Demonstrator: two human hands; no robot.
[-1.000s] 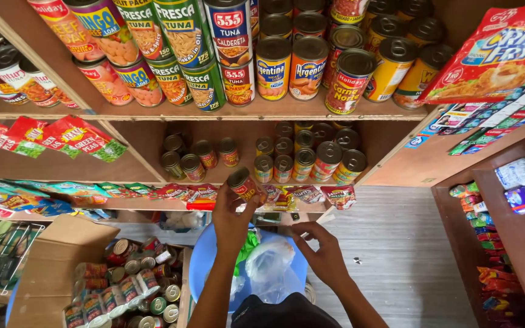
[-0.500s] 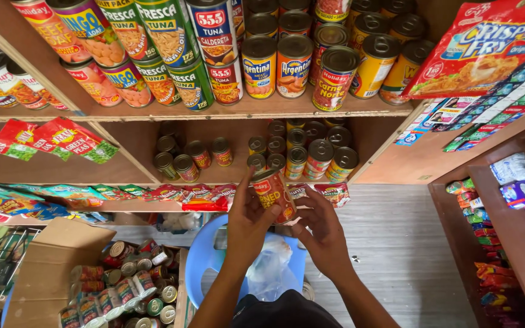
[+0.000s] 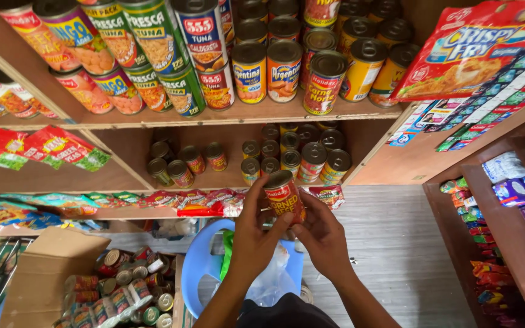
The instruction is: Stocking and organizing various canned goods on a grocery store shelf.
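Note:
I hold a red-labelled tin can (image 3: 284, 195) upright in front of me with both hands. My left hand (image 3: 255, 234) wraps its left side, thumb and fingers on the label. My right hand (image 3: 323, 234) cups its right side and bottom. The can hangs just below the middle wooden shelf (image 3: 226, 180), where several small tin cans (image 3: 293, 155) stand in rows. Below my hands lies a light blue plastic stool (image 3: 205, 261) with a clear plastic bag (image 3: 274, 282) on it.
The top shelf (image 3: 232, 115) carries large cans stacked two high. A cardboard box (image 3: 50, 273) at lower left holds several cans. Snack packets hang along the shelf edges, and a side rack (image 3: 505, 200) at right holds sachets. Grey plank floor lies behind.
My left hand brought the can down from the middle shelf's edge toward me, and my right hand rose to join it; both now grip the can.

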